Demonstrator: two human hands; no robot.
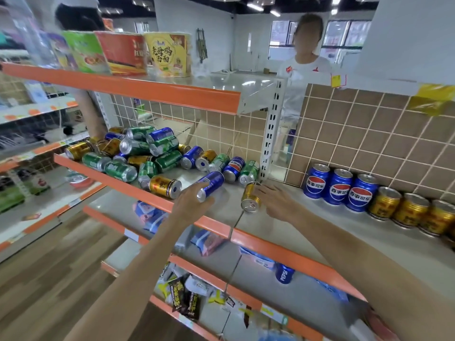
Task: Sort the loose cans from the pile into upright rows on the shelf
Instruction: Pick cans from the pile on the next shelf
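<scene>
A pile of loose cans (138, 153), green, blue and gold, lies on its side on the left half of the middle shelf (221, 210). My left hand (194, 200) grips a blue can (211, 184) lying near the pile's front edge. My right hand (275, 201) has its fingers spread against a gold can (250, 196) that is tilted on the shelf. On the right half, three blue cans (339, 187) stand upright in a row, followed by a row of upright gold cans (408, 209).
An orange lip (283, 252) runs along the shelf's front edge. A white slotted upright post (270, 134) stands at the back between the two halves. Noodle cups fill the shelf above; snack packets lie on the shelves below. A person (302, 70) stands behind the rack.
</scene>
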